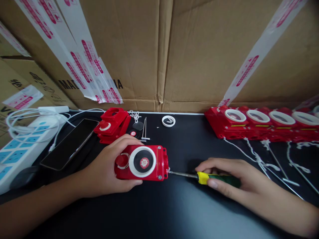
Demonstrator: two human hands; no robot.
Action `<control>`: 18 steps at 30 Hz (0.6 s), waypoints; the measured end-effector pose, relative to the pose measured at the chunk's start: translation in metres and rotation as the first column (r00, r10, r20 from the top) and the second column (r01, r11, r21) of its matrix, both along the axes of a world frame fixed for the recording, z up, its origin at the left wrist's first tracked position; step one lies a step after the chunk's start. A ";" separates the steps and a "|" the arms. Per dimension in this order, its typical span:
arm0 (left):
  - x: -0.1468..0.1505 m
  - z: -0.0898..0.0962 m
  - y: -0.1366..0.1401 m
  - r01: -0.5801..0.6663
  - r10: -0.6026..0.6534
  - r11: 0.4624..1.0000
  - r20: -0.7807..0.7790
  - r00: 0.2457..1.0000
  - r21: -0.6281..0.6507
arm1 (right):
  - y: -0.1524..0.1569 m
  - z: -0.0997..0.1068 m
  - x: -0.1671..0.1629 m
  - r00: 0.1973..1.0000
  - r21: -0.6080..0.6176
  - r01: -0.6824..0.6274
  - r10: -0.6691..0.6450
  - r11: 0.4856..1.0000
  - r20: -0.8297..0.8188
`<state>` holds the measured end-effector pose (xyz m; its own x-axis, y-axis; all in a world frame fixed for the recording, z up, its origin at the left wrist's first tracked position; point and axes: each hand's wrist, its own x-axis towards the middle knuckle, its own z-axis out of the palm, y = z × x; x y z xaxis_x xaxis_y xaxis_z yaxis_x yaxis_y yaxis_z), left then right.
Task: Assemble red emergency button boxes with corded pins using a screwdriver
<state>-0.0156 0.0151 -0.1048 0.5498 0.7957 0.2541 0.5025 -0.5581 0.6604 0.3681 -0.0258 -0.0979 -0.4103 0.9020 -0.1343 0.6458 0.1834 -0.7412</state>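
Note:
My left hand is wrapped around a red manual call point box, which has a white ring, a dark disc with a red-and-white emblem and a red knob. In my right hand is a screwdriver with a green and yellow handle. Its metal shaft points left, and the tip meets the right end of the box. Whether the tip sits in a screw is too small to tell. Behind my left hand lie red housing parts, a white cord and thin metal rods.
A white ring with small pins inside lies at the back. Several finished-looking red boxes stand in a row at right, cords and rods trailing forward. At left are a phone and a power strip. Cardboard boxes rise behind.

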 end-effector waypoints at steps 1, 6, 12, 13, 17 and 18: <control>0.000 0.000 0.000 -0.002 0.002 1.000 -0.009 1.000 -0.001 | 0.000 0.001 0.000 1.000 -0.013 -0.001 0.001 1.000 -0.008; -0.001 0.000 0.001 -0.018 0.019 1.000 -0.021 1.000 0.024 | 0.006 0.003 0.001 0.999 -0.012 -0.009 0.008 1.000 -0.051; -0.002 -0.010 -0.003 -0.111 0.115 0.992 -0.059 0.992 0.060 | 0.007 0.001 0.005 0.998 -0.023 -0.012 0.011 1.000 -0.058; -0.002 -0.011 -0.003 -0.125 0.129 0.990 -0.062 0.990 0.064 | 0.007 0.002 0.005 0.998 -0.024 -0.017 0.015 1.000 -0.062; 0.000 -0.006 -0.003 -0.098 0.112 0.983 -0.087 0.990 0.158 | 0.007 0.003 0.002 0.997 0.010 -0.054 0.055 0.998 -0.062; 0.001 -0.003 -0.004 -0.079 0.103 0.969 -0.094 0.990 0.232 | 0.007 0.003 0.001 0.996 0.017 -0.069 0.070 0.997 -0.055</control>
<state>-0.0150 0.0114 -0.1077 0.5106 0.7717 0.3793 0.6175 -0.6360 0.4627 0.3688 -0.0185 -0.0950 -0.4784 0.8728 -0.0965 0.5889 0.2374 -0.7725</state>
